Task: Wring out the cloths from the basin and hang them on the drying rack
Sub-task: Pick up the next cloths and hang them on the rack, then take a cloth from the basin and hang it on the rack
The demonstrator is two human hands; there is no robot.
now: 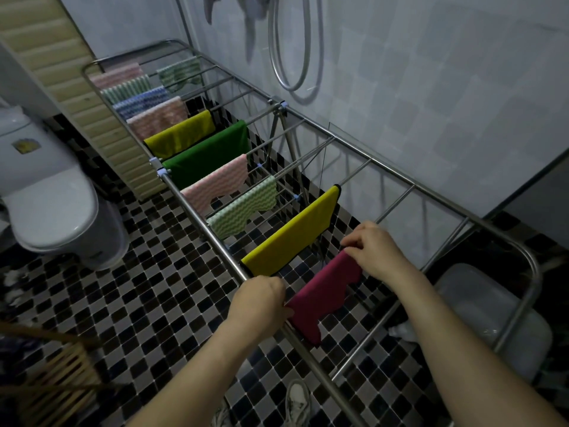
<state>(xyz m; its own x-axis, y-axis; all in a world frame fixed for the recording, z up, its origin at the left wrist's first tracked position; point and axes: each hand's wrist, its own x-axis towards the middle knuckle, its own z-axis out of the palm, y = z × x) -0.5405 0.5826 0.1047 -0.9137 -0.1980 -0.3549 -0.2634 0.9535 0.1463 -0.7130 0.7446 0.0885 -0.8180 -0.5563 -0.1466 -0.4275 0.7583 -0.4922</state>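
You've got the magenta cloth point(323, 291) over a bar at the near end of the drying rack point(200, 221), just beside a yellow cloth point(292, 232). Your left hand point(258, 300) is curled round its near edge at the front rail. Your right hand point(375, 248) pinches the far edge.

Risk: it looks bunched & uneven. If more hangs on 1 side, letting go w/ both hands could let it slide onto the floor point(154, 288).

Room: small bathroom, checkered mosaic tile, pale tiled wall, toilet point(52, 204) at left, shower hose point(295, 41) above. Approx 10 other cloths already hang.
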